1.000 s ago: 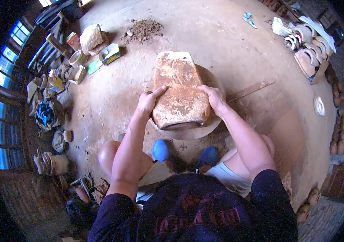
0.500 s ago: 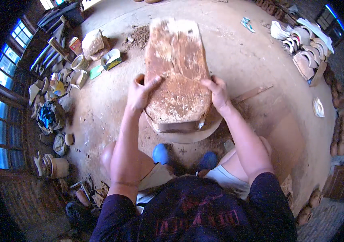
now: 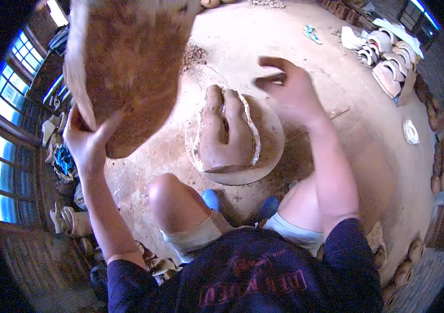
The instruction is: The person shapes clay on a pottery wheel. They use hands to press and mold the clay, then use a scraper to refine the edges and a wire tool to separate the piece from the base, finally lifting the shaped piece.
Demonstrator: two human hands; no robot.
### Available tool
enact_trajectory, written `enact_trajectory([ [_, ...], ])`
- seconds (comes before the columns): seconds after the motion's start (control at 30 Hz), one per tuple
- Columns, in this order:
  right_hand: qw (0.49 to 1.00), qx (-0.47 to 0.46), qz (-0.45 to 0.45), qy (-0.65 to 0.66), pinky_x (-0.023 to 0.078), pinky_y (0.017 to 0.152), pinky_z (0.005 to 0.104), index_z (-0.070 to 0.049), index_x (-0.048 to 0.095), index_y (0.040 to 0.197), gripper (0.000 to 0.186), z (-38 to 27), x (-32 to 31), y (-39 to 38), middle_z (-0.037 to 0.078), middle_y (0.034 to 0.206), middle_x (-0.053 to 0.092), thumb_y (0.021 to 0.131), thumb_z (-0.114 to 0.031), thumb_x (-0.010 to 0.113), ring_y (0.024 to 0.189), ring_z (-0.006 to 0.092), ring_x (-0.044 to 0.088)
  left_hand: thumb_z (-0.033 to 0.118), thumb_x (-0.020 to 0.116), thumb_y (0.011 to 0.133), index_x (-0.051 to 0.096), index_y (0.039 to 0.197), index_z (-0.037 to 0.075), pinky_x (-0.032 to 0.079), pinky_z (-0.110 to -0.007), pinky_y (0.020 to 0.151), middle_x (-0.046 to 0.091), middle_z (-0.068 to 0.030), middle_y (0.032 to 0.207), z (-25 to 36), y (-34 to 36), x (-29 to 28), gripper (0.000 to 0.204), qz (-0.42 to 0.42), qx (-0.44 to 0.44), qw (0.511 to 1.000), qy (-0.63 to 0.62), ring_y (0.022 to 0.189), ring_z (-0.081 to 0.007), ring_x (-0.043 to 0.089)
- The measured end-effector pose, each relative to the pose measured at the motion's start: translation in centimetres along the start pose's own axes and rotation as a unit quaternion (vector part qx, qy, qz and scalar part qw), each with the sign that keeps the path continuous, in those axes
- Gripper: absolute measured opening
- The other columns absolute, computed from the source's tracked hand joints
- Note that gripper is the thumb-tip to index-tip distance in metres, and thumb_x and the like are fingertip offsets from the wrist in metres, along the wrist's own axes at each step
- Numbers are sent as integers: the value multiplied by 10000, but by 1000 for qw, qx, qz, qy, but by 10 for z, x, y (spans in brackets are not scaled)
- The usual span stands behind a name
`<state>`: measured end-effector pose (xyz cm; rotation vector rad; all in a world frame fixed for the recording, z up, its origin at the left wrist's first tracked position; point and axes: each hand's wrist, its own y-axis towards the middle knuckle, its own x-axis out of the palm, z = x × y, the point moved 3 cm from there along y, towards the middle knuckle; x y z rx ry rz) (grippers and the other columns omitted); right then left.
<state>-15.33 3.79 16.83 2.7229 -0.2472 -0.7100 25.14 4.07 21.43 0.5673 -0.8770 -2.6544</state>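
Observation:
My left hand [image 3: 89, 138] grips the near end of a large, reddish-brown plaster mould piece [image 3: 133, 68], lifted and tilted on the left, blurred by motion. Its upper part runs out of the picture. Off to the right, my right hand [image 3: 297, 94] is in the air, thumb and fingers curved and apart with nothing between them. Between the hands lies a brown clay form [image 3: 227, 148] with two long, leg-like lobes joined at the near end. A rough whitish rim [image 3: 256, 138] borders it. Underneath is a round board [image 3: 271, 130] on the floor, in front of my feet.
A heap of clay crumbs [image 3: 195, 56] lies beyond the raised piece. At the far right are stacked curved mould pieces [image 3: 396, 68], with a sandal [image 3: 311, 34] nearer the middle. A flat stick [image 3: 338, 112] lies behind my right forearm. Pots [image 3: 71, 221] and clutter line the left wall.
The mould piece has come up and to the left in my left hand, uncovering the clay form. My right hand has let go of it and moved slightly up and right.

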Motion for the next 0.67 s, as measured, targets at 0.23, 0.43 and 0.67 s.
enact_trajectory([
  [0.23,911,224,-8,-346,558,718,389,-5,726,916,412,110,-103,-70,79,826,736,882,-407,813,737,206,670,431,955,658,733,1150,49,585,-399,832,777,-162,985,-63,-54,-72,660,-33,-79,915,393,932,-262,761],
  [0.43,936,304,-84,-156,524,1027,395,38,676,1243,470,232,-135,-188,180,1242,718,900,-248,822,1155,258,673,535,874,671,735,1064,107,561,-468,917,765,-187,1030,-172,-120,-126,596,-106,-233,819,514,1033,-399,720],
  [0.67,886,455,-67,-66,552,753,357,-20,717,1087,305,296,-127,-255,49,935,715,948,-283,783,829,164,661,574,767,781,743,1113,99,565,-456,951,760,-212,1075,-281,-171,-166,580,-138,-328,780,514,1053,-391,726],
])
